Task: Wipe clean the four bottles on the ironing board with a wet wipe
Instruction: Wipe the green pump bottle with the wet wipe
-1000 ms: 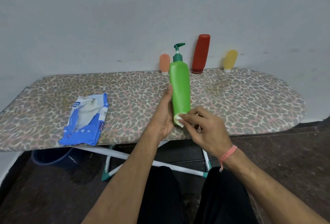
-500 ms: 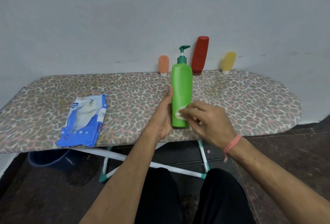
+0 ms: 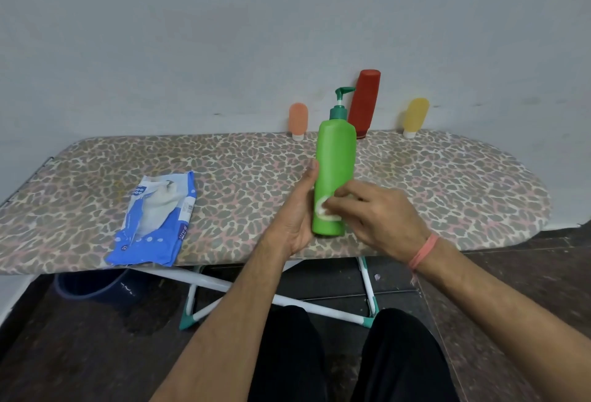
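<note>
A green pump bottle (image 3: 335,161) stands upright near the front edge of the leopard-print ironing board (image 3: 240,171). My left hand (image 3: 295,212) holds its left side, thumb up along the bottle. My right hand (image 3: 374,212) presses a folded white wet wipe (image 3: 324,209) against the bottle's lower front. Against the wall behind stand a small orange bottle (image 3: 298,120), a tall red bottle (image 3: 364,102) and a small yellow bottle (image 3: 415,116), each resting on its cap.
A blue and white wet-wipe pack (image 3: 156,219) lies on the board's left front part. A dark blue bucket (image 3: 92,283) sits on the floor under the board, beside its white legs (image 3: 287,299). My knees are below the front edge.
The bottle has come down from a lifted, tilted position to stand on the board. My right hand with the wipe moved up from the bottle's base to its lower front.
</note>
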